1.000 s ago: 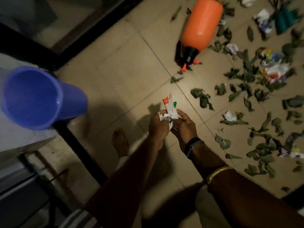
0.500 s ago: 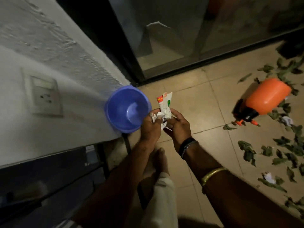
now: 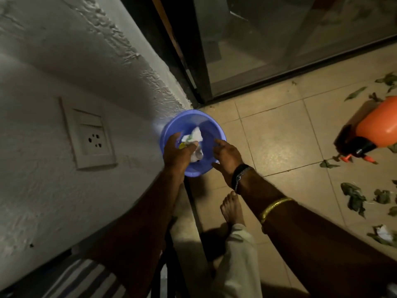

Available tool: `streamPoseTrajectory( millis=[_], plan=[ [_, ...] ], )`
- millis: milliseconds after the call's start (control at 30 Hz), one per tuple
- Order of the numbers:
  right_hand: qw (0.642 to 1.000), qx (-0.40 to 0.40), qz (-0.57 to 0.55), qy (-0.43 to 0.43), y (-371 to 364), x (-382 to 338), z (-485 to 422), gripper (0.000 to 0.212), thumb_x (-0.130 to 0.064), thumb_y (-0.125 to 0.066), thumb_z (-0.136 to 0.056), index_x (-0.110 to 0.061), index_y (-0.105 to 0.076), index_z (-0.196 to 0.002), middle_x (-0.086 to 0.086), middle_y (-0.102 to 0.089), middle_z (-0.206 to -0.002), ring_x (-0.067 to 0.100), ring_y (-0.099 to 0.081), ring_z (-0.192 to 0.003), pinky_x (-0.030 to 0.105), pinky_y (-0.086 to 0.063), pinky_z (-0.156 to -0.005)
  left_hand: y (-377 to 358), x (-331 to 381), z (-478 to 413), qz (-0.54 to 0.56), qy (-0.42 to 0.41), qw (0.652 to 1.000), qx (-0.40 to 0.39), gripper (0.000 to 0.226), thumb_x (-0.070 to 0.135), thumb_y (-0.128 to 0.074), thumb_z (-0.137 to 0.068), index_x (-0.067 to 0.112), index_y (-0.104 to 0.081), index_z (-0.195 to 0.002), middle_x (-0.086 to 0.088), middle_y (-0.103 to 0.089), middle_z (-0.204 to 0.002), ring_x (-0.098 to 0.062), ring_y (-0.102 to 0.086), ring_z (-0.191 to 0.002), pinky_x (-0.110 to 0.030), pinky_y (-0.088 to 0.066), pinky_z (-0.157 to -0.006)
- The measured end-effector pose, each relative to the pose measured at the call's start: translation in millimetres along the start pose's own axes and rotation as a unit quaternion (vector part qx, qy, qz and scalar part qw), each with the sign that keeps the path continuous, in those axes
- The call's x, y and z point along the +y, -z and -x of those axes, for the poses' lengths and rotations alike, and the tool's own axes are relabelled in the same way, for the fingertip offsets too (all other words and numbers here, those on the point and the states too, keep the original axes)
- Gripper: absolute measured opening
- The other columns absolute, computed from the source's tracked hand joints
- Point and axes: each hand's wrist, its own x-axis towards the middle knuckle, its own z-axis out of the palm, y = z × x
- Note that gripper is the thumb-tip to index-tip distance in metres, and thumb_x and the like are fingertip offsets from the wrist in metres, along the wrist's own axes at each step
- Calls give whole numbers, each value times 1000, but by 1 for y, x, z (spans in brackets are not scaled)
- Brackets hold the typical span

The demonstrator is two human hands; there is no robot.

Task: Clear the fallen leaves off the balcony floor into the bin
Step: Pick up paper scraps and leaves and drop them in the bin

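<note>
Head view looks down on the bin, a blue round tub standing on the tiled floor right against the white wall. I take the bin as my landmark. My left hand is over its near-left rim, fingers closed around a wad of paper, white with a bit of green and yellow print; the wad sits above the bin's mouth, and whether it touches the inside I cannot tell. My right hand is at the near-right rim, fingers spread and loose, holding nothing; it seems to hover just over the edge, though contact with the rim is unclear. A dark band is on that wrist and a gold bangle further up the forearm.

Leaves lie on the floor well to the right of the bin, some scattered around an orange sprayer lying on its side, its black head pointing towards me. More leaves lie beyond the sprayer, far right of the bin. A small white scrap rests among leaves at the near right. My bare foot stands on the tiles just this side of the bin. Left of the bin, a socket is set in the wall. Behind the bin, a glass door in a dark frame meets the floor.
</note>
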Motion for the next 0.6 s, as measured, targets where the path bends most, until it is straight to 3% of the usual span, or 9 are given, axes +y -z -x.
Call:
streamPoseTrajectory(
  millis=[133,267,433,600],
  plan=[
    [998,18,-56,1,13,-8,19,40,-4,-53,-97,-17,-58,-135,10,-65,-125,27,-63,-112,43,-55,-93,-15,18,14,-16,-38,999,25,46,22,-70,-90,15,-56,-133,6,-54,-120,-11,-51,-110,-26,-43,-94],
    [991,59,-113,36,46,-21,55,23,-3,-52,-96,-11,-66,-112,12,-71,-104,22,-69,-89,32,-59,-71,-46,43,49,20,-67,998,-5,5,21,-63,-94,22,-67,-96,6,-69,-91,-20,-67,-92,-44,-55,-91],
    [971,139,-186,51,115,-26,93,27,-5,-39,-97,-5,-66,-101,14,-63,-82,22,-60,-65,31,-54,-55,-106,77,125,72,-81,987,-118,19,28,-56,-98,13,-65,-90,4,-60,-70,-11,-54,-65,-26,-46,-63],
    [936,212,-271,75,209,-21,129,26,-3,-40,-95,-7,-66,-94,11,-61,-75,19,-56,-60,30,-50,-53,-187,95,195,28,-78,972,-220,27,30,-57,-97,17,-60,-74,5,-53,-57,-9,-46,-51,-23,-38,-47]
  ],
)
